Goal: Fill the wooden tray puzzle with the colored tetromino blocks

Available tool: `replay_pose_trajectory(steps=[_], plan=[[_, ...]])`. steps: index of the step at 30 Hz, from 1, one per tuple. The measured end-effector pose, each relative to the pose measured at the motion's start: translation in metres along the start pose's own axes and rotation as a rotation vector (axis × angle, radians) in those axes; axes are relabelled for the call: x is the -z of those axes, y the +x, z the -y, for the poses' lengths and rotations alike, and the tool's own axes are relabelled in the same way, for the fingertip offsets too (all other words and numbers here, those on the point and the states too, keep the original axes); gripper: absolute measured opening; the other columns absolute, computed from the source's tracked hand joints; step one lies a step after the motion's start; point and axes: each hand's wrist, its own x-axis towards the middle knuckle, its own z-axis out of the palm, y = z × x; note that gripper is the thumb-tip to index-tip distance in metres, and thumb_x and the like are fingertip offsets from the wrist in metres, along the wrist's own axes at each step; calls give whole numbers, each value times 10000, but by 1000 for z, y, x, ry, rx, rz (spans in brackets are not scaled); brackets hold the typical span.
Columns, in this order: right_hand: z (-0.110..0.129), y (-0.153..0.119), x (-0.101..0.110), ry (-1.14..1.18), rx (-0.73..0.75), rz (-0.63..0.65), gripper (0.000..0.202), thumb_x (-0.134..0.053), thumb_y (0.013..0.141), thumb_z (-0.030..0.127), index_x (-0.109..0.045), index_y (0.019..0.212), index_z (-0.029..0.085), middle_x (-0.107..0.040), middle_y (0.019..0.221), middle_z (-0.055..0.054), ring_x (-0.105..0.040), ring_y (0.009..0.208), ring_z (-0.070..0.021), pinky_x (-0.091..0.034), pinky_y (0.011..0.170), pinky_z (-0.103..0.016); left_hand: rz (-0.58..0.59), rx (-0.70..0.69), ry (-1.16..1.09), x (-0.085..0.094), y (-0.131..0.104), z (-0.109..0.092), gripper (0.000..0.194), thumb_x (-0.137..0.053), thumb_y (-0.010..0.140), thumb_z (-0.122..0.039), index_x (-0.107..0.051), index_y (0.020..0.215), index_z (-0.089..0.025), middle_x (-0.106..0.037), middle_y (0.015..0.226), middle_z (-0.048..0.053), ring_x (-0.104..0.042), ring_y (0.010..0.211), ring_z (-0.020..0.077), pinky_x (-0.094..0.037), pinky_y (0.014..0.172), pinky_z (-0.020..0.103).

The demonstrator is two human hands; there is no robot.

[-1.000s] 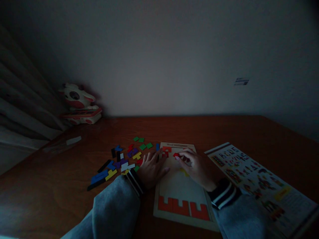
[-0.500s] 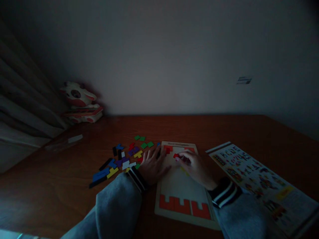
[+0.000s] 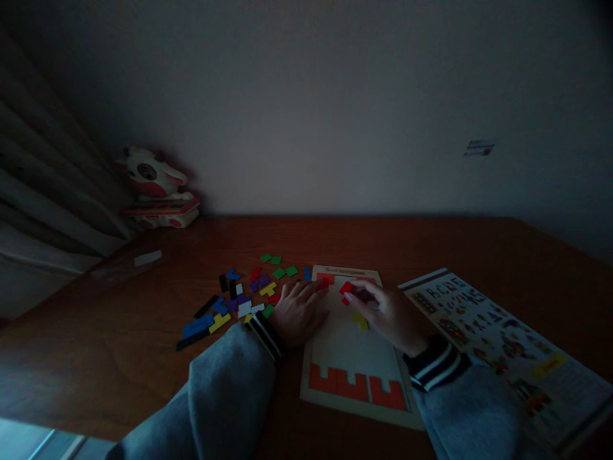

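Observation:
A pale puzzle board (image 3: 347,348) lies on the brown table, with orange pieces (image 3: 354,386) along its near end and a yellow piece (image 3: 360,321) near its middle. My right hand (image 3: 383,310) pinches a red piece (image 3: 346,291) over the board's upper part. My left hand (image 3: 301,310) rests across the board's left edge, its fingertips at another red piece (image 3: 324,283) near the upper left corner. Left of that hand lie many loose coloured pieces, among them green (image 3: 279,273), yellow (image 3: 219,322) and blue ones (image 3: 198,326).
A printed sheet (image 3: 507,351) with coloured pictures lies to the right of the board. At the back left stands a cow-shaped toy (image 3: 156,185) beside a curtain (image 3: 52,204). A small white strip (image 3: 148,258) lies on the table's left.
My right hand has raised and turned the red piece slightly to the right, showing more of the yellow piece. My left fingers are more bent. The view has shifted a little.

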Motion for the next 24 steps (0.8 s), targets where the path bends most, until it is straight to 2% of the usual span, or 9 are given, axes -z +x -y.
replay_pose_trajectory(steps=[3, 7, 11, 13, 15, 18, 21, 24], plan=[[2, -3, -4, 94, -30, 98, 280, -599, 896, 395, -634, 1129, 244, -727, 935, -23, -699, 857, -163, -565, 777, -299, -34, -6, -13, 0, 1, 0, 367, -481, 958, -287, -560, 1306, -200, -624, 1291, 124, -566, 1143, 281, -405, 973, 483], [5, -5, -8, 201, -82, 193, 272, -650, 864, 350, -623, 1102, 221, -736, 944, -33, -707, 857, -162, -577, 797, -311, -104, -31, -59, 4, 2, -3, 304, -435, 974, -242, -614, 1210, -177, -700, 1120, 108, -623, 1009, 239, -443, 886, 405], [14, -9, -13, 257, -109, 290, 262, -683, 844, 352, -620, 1054, 210, -743, 923, -37, -718, 832, -172, -591, 774, -319, -153, -17, -93, 8, 3, -4, 286, -402, 971, -203, -632, 1137, -170, -717, 1012, 97, -643, 931, 219, -450, 834, 374], [21, -12, -18, 228, -96, 353, 220, -683, 847, 352, -629, 1011, 214, -750, 893, -27, -720, 817, -175, -587, 766, -316, -162, 22, -106, 8, 3, -3, 283, -404, 961, -195, -637, 1120, -175, -714, 1004, 97, -642, 931, 219, -452, 840, 374], [27, -17, -24, 184, -76, 420, 232, -677, 857, 338, -630, 1056, 228, -753, 855, -10, -717, 800, -173, -576, 747, -303, -158, 59, -125, 7, 4, -2, 283, -408, 951, -190, -644, 1107, -178, -714, 1007, 97, -639, 928, 220, -455, 844, 375], [33, -23, -31, 76, -28, 447, 256, -678, 864, 329, -645, 1105, 249, -733, 829, 2, -691, 750, -163, -552, 693, -280, -138, 89, -141, 5, 4, -1, 287, -420, 926, -170, -658, 1086, -180, -712, 1032, 99, -630, 941, 228, -457, 843, 380], [35, -24, -32, -95, 77, 416, 230, -733, 825, 356, -687, 1020, 242, -695, 930, -30, -659, 850, -191, -531, 770, -319, -114, 90, -132, 4, 4, 0, 293, -448, 895, -150, -658, 1095, -183, -703, 1080, 94, -617, 974, 243, -450, 862, 398], [35, -24, -30, -233, 147, 413, 300, -769, 781, 436, -696, 991, 235, -652, 1026, -60, -615, 988, -243, -495, 878, -389, -74, 79, -113, 3, 3, 1, 322, -466, 865, -135, -648, 1127, -179, -689, 1125, 93, -601, 994, 258, -451, 865, 413]])
